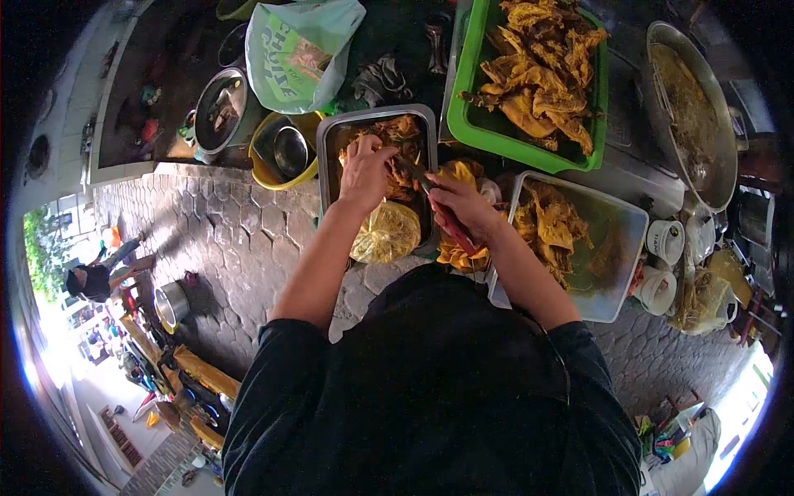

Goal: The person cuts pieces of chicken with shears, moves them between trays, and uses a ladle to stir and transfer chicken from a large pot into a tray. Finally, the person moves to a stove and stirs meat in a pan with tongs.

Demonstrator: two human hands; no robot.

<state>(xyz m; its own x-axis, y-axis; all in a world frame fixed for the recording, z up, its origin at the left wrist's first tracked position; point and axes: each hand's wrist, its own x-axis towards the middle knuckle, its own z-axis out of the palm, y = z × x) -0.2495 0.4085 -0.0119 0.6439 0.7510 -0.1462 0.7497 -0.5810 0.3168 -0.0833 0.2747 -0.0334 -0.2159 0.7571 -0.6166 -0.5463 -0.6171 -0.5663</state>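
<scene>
My left hand (364, 175) reaches into a metal tray (324, 132), its fingers curled down on a piece of browned chicken (397, 128). My right hand (465, 207) grips what look like red-handled scissors (452, 225); their dark blades point up and left over the tray, close to my left fingers. The blade tips are hard to make out against the meat. At the tray's near end sits a knotted clear bag of yellow food (385, 233). More yellowish pieces (461, 252) lie beneath my right hand, partly covered by it.
A green tray (465, 124) heaped with fried chicken (538, 74) stands ahead. Right of me are a clear plastic box (612, 240) and a large oil pan (728, 149). On the left are a yellow bowl (265, 174), a pot (203, 136) and a green bag (298, 58). A person (91, 281) appears far left.
</scene>
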